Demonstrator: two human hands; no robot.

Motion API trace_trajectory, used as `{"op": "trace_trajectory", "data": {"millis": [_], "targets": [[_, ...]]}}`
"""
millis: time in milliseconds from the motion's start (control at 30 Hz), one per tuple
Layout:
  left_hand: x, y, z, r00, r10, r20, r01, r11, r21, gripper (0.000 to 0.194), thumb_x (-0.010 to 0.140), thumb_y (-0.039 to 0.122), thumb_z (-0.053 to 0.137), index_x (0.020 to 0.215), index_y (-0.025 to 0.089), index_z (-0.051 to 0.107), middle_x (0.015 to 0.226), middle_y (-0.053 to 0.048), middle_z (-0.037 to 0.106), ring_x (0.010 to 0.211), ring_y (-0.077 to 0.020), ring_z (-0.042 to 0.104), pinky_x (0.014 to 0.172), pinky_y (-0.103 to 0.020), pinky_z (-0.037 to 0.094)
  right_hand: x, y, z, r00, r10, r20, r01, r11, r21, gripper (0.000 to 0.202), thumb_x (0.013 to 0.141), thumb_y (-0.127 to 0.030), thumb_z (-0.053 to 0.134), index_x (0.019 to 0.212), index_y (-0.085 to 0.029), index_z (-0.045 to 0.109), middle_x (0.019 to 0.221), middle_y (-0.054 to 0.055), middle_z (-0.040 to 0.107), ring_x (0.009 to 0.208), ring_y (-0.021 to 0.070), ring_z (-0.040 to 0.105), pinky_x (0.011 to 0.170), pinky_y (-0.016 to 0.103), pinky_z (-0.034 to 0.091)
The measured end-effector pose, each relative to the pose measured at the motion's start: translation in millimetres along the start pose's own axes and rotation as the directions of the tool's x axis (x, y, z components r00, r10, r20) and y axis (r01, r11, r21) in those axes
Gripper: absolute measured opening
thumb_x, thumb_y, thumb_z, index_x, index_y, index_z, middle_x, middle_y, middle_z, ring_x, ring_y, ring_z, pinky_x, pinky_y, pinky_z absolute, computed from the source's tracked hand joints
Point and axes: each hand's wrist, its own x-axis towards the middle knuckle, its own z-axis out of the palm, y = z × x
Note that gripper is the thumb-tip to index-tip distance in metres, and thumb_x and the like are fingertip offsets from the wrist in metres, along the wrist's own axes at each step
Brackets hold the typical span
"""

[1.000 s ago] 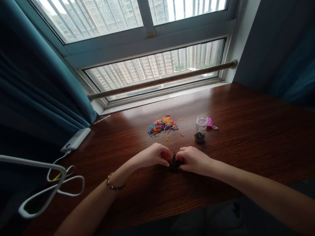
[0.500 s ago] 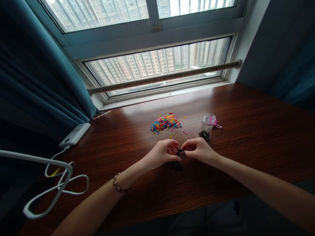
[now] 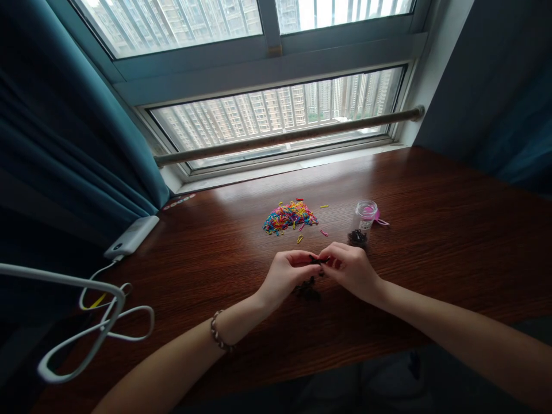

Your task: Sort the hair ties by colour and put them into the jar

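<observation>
My left hand (image 3: pixel 293 271) and my right hand (image 3: pixel 350 268) meet above the table, each in a fingertip pinch. Between them is a small dark bunch of black elastic bands (image 3: pixel 318 260), stretched sideways; single bands are hard to make out. On the table just below my fingers lies a dark little heap of black bands (image 3: pixel 307 288). Beyond my right hand stands an open clear jar (image 3: pixel 365 214) with more black bands at its bottom. A pile of small colourful elastic bands (image 3: pixel 290 217) lies farther off, with a few loose ones around it.
A pink lid (image 3: pixel 380 218) with a loop lies behind the jar. At the left are a white power bank (image 3: pixel 131 236) and a looped white cable (image 3: pixel 103 333). A blue curtain (image 3: pixel 77 115) hangs beside the window. The wooden table's front edge (image 3: pixel 302 374) is near me.
My left hand has turned and its fingers have closed in more. My right hand has shifted slightly, and the black bunch is now drawn out flatter. More of the dark heap below shows.
</observation>
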Motion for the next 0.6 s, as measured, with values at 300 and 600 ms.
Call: {"op": "trace_trajectory", "data": {"millis": [300, 600], "targets": [[-2.1, -0.8, 4.2, 0.994, 0.109, 0.006, -0.109, 0.994, 0.018, 0.037, 0.056, 0.023, 0.074, 0.09, 0.012, 0.064, 0.089, -0.007, 0.068, 0.08, -0.0181, 0.062, 0.074, -0.027, 0.049, -2.0, 4.9, 4.9, 0.998, -0.047, -0.045, 0.042, 0.993, -0.111, 0.004, 0.073, -0.013, 0.057, 0.071, -0.016, 0.06, 0.068, 0.001, 0.056, 0.06, 0.0105, 0.052, 0.056, 0.021, 0.04], [1.1, -6.2, 2.8, 0.995, -0.057, -0.086, 0.032, 0.965, -0.262, 0.021, 0.063, 0.023, 0.071, 0.078, 0.011, 0.061, 0.074, -0.004, 0.067, 0.065, -0.0108, 0.063, 0.066, -0.02, 0.051, -3.7, 0.9, 0.6, 0.993, -0.095, -0.065, 0.092, 0.995, -0.045, 0.012, 0.077, -0.018, 0.055, 0.085, -0.018, 0.064, 0.079, 0.003, 0.059, 0.064, 0.01, 0.055, 0.059, 0.02, 0.044]]}}
